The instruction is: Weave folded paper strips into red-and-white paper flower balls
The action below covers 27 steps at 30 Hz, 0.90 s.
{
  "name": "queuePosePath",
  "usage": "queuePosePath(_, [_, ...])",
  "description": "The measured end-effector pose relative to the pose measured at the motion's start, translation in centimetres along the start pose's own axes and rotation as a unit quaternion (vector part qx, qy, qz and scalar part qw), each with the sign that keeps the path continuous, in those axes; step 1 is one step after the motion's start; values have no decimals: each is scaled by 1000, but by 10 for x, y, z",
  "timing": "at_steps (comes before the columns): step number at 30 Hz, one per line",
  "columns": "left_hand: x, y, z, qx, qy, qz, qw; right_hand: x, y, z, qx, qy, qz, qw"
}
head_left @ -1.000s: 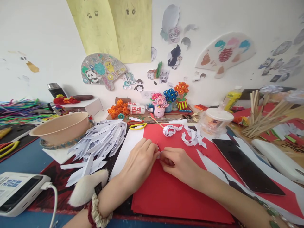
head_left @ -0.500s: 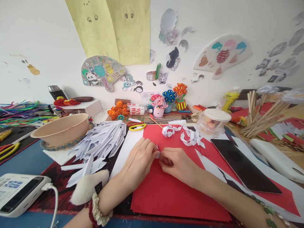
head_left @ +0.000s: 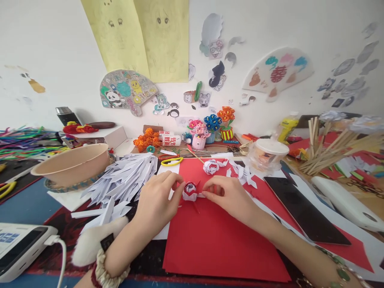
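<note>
A small rolled paper flower [head_left: 191, 191], white with red edges, sits between my two hands above a red paper sheet [head_left: 216, 240]. My left hand [head_left: 157, 202] pinches its left side with the fingertips. My right hand [head_left: 229, 196] grips its right side with thumb and fingers. A finished white paper rose [head_left: 211, 166] lies farther back on the red sheet, beside curled white paper strips [head_left: 244, 174].
A heap of white paper strips [head_left: 123, 180] and a beige bowl [head_left: 70, 164] lie to the left. Yellow scissors [head_left: 172, 161], a lidded plastic cup [head_left: 265, 154], wooden sticks [head_left: 336, 148], a black sheet [head_left: 303, 210] and a white device [head_left: 18, 248] surround the work area.
My hands have drawn slightly apart and shifted left, so the rolled paper flower between them now shows. The view has turned a little to the right.
</note>
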<state>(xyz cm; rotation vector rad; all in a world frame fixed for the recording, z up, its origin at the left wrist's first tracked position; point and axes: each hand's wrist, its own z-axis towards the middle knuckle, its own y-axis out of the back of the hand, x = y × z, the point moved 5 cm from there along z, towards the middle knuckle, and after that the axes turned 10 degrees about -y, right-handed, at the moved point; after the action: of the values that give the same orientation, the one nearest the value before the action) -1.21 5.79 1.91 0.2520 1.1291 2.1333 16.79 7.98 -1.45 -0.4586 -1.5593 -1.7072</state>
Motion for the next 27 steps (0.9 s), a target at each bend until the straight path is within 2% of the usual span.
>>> queuePosePath(2, [4, 2, 0, 24, 25, 4, 999, 1, -1, -1, -6, 19, -19, 1000])
queuePosePath(5, [4, -2, 0, 97, 37, -9, 995, 0, -6, -2, -5, 28, -51, 998])
queuePosePath(9, [-1, -13, -4, 192, 5, 11, 981, -5, -11, 0, 13, 8, -89, 996])
queuePosePath(11, [1, -16, -5, 214, -14, 61, 975, -5, -12, 0, 30, 10, -90, 995])
queuePosePath(14, [7, -15, -5, 208, -15, 135, 969, -1, -14, -2, 61, 11, -73, 995])
queuePosePath(17, [6, -7, -4, 155, -25, 154, 976, 3, -13, -4, 82, 21, -70, 994])
queuePosePath(19, [-4, -5, -4, 122, -71, 123, 982, 5, -13, -4, 96, 37, -70, 992])
queuePosePath(20, [-10, -6, -5, 122, -108, 99, 982, 5, -13, -4, 105, 46, -68, 991])
queuePosePath(23, [-26, -16, -10, 164, -201, 59, 964, 2, -14, -4, 112, 66, -64, 990])
queuePosePath(25, [-31, -22, -12, 168, -227, 58, 958, 1, -15, -5, 96, 74, -59, 991])
queuePosePath(27, [-32, -24, -12, 145, -235, 68, 959, 1, -14, -7, 71, 86, -48, 993])
